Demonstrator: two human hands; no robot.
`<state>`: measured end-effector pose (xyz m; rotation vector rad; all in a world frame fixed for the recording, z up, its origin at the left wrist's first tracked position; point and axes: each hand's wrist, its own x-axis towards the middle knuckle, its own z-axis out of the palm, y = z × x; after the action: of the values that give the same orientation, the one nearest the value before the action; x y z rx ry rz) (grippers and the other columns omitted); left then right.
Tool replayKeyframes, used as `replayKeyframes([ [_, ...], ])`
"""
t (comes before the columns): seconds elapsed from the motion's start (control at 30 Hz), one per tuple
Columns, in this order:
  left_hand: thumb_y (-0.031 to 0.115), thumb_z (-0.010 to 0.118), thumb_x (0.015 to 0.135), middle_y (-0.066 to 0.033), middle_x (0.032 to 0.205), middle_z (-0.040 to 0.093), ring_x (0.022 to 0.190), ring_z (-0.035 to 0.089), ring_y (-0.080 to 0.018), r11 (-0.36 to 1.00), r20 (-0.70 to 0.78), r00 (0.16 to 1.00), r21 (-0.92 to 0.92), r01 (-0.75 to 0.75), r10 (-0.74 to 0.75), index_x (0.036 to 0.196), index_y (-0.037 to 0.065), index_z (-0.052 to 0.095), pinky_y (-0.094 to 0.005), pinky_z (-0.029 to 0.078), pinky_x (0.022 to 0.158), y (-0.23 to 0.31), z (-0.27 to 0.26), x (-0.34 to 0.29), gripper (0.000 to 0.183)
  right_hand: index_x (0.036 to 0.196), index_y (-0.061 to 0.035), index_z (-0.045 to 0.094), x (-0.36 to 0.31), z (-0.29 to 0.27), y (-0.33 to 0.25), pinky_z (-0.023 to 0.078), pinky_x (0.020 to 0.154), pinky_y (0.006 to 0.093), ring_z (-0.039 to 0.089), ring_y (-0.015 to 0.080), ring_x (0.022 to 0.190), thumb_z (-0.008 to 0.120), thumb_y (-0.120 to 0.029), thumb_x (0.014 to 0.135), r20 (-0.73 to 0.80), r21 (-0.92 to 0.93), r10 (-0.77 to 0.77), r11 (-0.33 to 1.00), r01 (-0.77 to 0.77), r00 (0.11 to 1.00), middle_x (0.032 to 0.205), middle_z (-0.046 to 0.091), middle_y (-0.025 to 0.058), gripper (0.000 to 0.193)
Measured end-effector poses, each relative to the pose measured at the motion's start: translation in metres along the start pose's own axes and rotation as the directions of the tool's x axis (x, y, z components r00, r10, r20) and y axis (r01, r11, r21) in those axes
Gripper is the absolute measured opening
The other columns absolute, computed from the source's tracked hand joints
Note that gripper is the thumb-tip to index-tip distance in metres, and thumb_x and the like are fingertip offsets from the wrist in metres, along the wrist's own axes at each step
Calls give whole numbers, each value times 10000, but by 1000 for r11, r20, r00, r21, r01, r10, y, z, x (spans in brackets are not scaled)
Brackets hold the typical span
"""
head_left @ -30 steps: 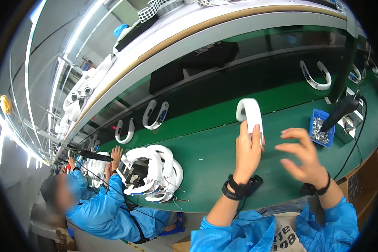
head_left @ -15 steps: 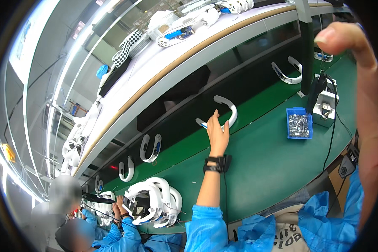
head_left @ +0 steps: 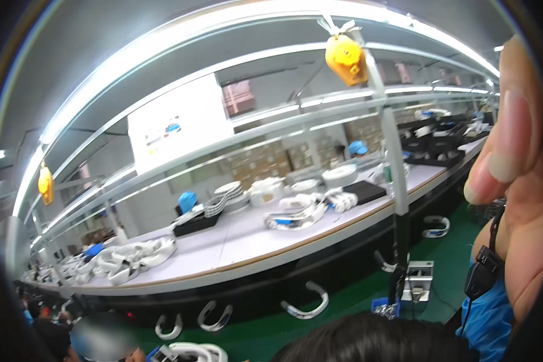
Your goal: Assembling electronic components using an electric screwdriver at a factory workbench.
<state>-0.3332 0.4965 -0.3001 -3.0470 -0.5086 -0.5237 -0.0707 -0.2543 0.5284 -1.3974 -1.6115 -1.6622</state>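
Note:
Very close up at the right edge is my right hand (head_left: 519, 163), its fingers bent with the tips close together. What they hold, if anything, is hidden. Below the hand a small black device (head_left: 481, 274) hangs on a black cable beside a blue sleeve (head_left: 489, 317). My left hand is out of the picture. A white U-shaped part (head_left: 312, 309) lies on the green bench (head_left: 344, 301), with two similar parts to its left, a curved part (head_left: 214, 320) and another one (head_left: 169, 327). Toward the right are a blue bin (head_left: 385, 309) of small metal pieces and a metal fixture (head_left: 417, 283).
Dark hair (head_left: 374, 341) covers the lower middle. Above the bench runs a white shelf (head_left: 229, 250) bearing white parts and black trays. A grey post (head_left: 393, 157) stands right of centre, near a hanging yellow tool balancer (head_left: 346, 58). Co-workers are at lower left.
The view has swung upward, bringing the shelf and lights into sight. My left hand, which was at the U-shaped part, has left the picture. My right hand's fingers have bent downward.

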Motion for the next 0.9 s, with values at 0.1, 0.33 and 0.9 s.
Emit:
replayKeyframes([
  [0.1,75,617,1048,-176,1274,698,1192,650,-342,999,-123,992,32,39,-35,1333,6,642,-433,477,1077,-13,28,-25,294,1609,-40,381,29,-6,-2,491,1041,467,520,362,1408,674,-634,930,128,-64,-40,997,48,991,1600,415,310,948],
  [0.33,-27,537,1022,-109,1058,697,996,677,-176,306,-157,815,-952,26,-557,1222,-28,634,-317,526,944,293,-338,97,222,1589,-22,415,5,100,76,482,1079,481,509,332,1430,640,-613,961,483,177,-127,983,46,866,1601,427,297,892],
  [0.9,-40,568,985,-134,1076,739,1039,703,-218,247,-53,893,-967,67,-447,1233,-22,659,-354,536,945,303,-300,68,265,1568,18,445,-16,272,-145,480,1109,491,480,297,1476,556,-591,1022,481,378,8,900,-215,876,1605,451,269,825],
])
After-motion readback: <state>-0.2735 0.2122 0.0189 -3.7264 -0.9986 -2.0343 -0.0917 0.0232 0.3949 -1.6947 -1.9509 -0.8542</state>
